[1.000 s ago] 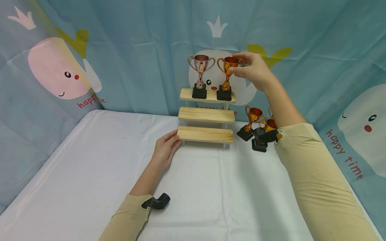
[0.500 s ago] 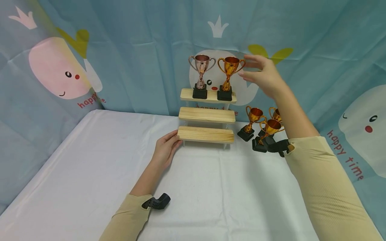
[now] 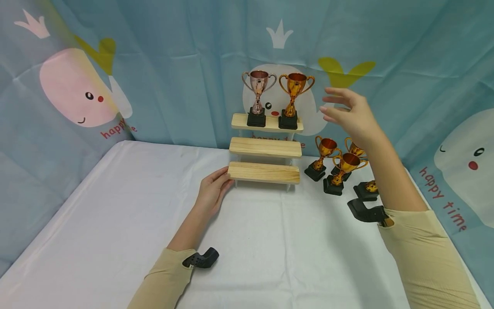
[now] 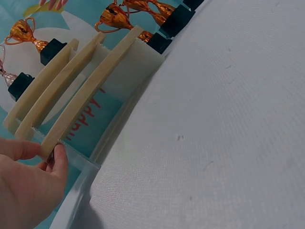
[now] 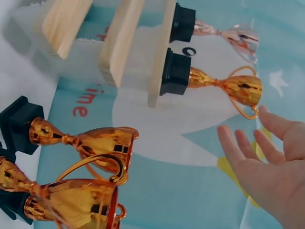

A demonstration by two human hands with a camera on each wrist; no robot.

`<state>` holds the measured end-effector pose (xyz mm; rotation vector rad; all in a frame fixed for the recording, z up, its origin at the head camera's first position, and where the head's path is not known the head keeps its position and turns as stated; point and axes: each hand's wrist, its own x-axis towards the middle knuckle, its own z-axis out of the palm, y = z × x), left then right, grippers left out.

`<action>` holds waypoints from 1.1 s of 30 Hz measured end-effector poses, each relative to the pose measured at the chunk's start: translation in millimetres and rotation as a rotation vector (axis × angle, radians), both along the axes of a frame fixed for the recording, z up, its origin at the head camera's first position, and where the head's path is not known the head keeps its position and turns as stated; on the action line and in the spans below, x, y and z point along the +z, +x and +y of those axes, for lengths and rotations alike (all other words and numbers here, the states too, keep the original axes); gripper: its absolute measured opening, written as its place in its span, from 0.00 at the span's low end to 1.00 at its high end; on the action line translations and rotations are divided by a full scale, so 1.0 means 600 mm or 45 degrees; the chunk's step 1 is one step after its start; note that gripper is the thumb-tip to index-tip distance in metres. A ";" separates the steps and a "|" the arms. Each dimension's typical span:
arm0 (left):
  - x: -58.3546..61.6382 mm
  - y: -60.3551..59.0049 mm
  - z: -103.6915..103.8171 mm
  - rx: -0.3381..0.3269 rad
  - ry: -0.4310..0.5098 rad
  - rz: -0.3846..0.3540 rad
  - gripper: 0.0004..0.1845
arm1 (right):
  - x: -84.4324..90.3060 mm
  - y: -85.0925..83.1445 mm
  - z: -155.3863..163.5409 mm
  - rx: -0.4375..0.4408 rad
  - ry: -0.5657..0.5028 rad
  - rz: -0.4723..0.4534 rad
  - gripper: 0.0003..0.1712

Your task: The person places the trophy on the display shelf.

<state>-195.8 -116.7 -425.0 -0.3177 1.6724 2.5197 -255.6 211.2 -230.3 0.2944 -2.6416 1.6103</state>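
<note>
A three-step wooden stand (image 3: 264, 148) stands at the back of the table. On its top step are a rose-coloured trophy (image 3: 257, 96) and a gold trophy (image 3: 295, 98), both upright on black bases. My right hand (image 3: 347, 113) hovers in the air just right of the gold trophy (image 5: 228, 86), fingers spread and holding nothing. My left hand (image 3: 214, 186) lies on the cloth with straight fingers touching the left end of the lowest step (image 4: 86, 90). Several small gold trophies (image 3: 326, 156) stand on the table right of the stand, below my right forearm.
A white cloth (image 3: 154, 206) covers the table. A blue cartoon-printed curtain (image 3: 162, 64) hangs close behind and at both sides. The two lower steps of the stand carry nothing. Black camera mounts (image 3: 200, 259) sit on both wrists.
My right hand let go of the gold trophy on the top step and drew back to the right and slightly down, fingers spreading. The left hand has stayed put.
</note>
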 end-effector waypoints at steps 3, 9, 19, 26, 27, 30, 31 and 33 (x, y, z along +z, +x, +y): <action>-0.001 0.000 -0.001 0.002 0.000 -0.001 0.26 | -0.006 0.015 0.004 -0.003 0.033 0.011 0.37; -0.002 0.000 -0.001 0.009 -0.004 -0.005 0.26 | -0.020 0.044 0.017 -0.011 0.098 0.056 0.36; -0.001 -0.001 0.002 0.018 -0.003 -0.017 0.26 | -0.053 0.084 0.052 -0.069 0.181 0.023 0.37; -0.002 -0.002 0.003 0.020 0.000 -0.005 0.26 | -0.077 0.097 0.082 -0.095 0.193 0.026 0.36; -0.001 -0.002 0.003 0.021 0.000 -0.004 0.26 | -0.081 0.097 0.086 -0.095 0.193 0.024 0.36; 0.000 -0.001 0.003 0.024 0.003 -0.004 0.26 | -0.091 0.099 0.097 -0.102 0.185 0.010 0.37; 0.000 0.000 0.003 0.024 0.004 -0.004 0.26 | -0.095 0.099 0.100 -0.107 0.184 0.007 0.38; 0.000 0.000 0.003 0.023 0.010 -0.001 0.26 | -0.102 0.100 0.105 -0.119 0.187 0.003 0.39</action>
